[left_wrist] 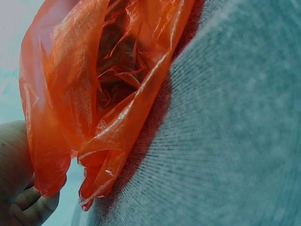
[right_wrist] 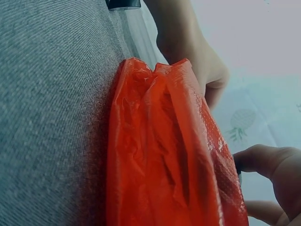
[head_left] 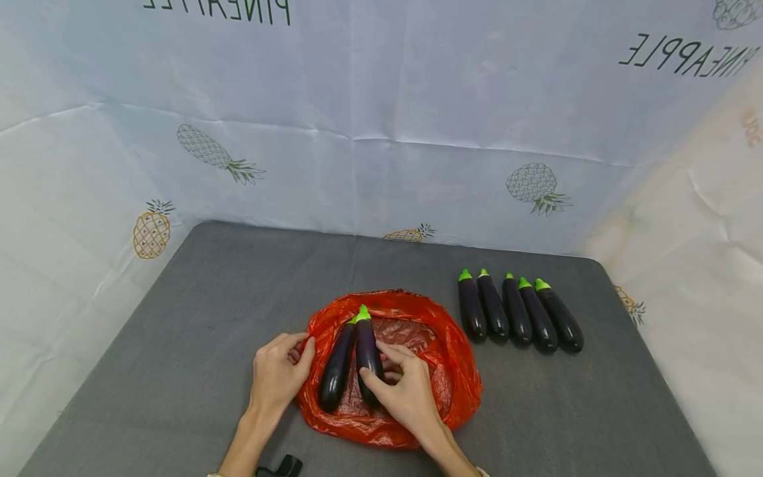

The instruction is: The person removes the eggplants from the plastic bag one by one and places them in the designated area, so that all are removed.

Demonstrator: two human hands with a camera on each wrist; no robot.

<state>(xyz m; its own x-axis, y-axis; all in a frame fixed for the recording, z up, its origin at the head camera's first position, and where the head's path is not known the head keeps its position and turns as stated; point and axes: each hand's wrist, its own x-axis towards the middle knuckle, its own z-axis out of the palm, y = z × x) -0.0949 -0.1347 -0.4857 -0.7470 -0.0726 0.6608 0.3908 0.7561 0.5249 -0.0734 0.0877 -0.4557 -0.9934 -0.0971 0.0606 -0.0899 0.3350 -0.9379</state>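
Note:
A red plastic bag lies spread open on the grey table, its rim rolled into a ring. Inside it, on the left, one eggplant rests beside a second eggplant, their green caps touching or overlapping. My right hand grips that second eggplant between thumb and fingers. At the bag's left rim, my left hand pinches the plastic. In the left wrist view, the fingers are partly behind the red film. The bag's side hides most of the eggplant in the right wrist view.
Several eggplants lie in a row to the right of the bag, green caps pointing away. A black object sits at the near edge by the left forearm. A pineapple-print cloth hangs behind the table.

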